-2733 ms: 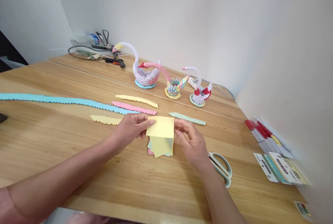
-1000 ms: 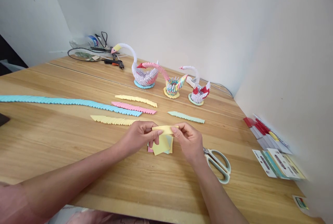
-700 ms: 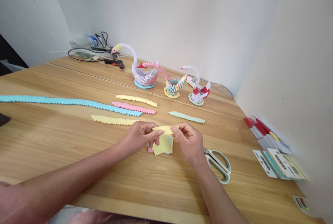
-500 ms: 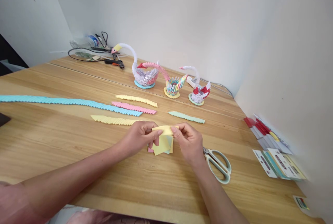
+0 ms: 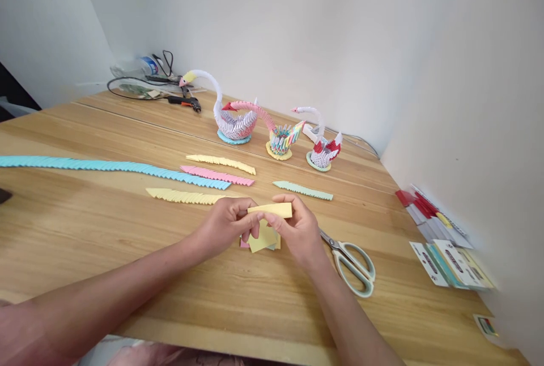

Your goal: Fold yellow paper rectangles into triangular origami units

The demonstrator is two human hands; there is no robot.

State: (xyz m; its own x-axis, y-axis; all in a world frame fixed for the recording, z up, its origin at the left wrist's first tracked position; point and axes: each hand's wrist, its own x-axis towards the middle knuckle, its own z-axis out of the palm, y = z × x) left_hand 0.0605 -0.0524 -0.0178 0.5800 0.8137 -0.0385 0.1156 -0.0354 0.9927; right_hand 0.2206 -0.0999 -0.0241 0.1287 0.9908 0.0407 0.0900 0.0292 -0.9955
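A narrow folded strip of yellow paper [image 5: 272,209] is held level between both hands, above the table. My left hand [image 5: 227,224] pinches its left end between thumb and fingers. My right hand [image 5: 297,230] grips it from below and behind, its thumb near the strip's middle, close to the left thumb. Beneath the hands lies a small pile of square paper sheets [image 5: 262,238], with yellow on top and pink and green edges showing. Scissors [image 5: 352,264] with pale green handles lie right of my right hand, blades partly behind the wrist.
Chains of folded paper, blue [image 5: 114,165], pink [image 5: 219,175], yellow [image 5: 182,196] and green [image 5: 304,190], lie across the table. Three paper swans [image 5: 238,125] stand behind. A glue gun [image 5: 185,102] and bottle [image 5: 136,67] are back left; paper packs [image 5: 453,264] lie right.
My right thumb has slid left along the yellow strip toward the left thumb, uncovering the strip's right end. More of the scissors' blades shows. The view has shifted slightly.
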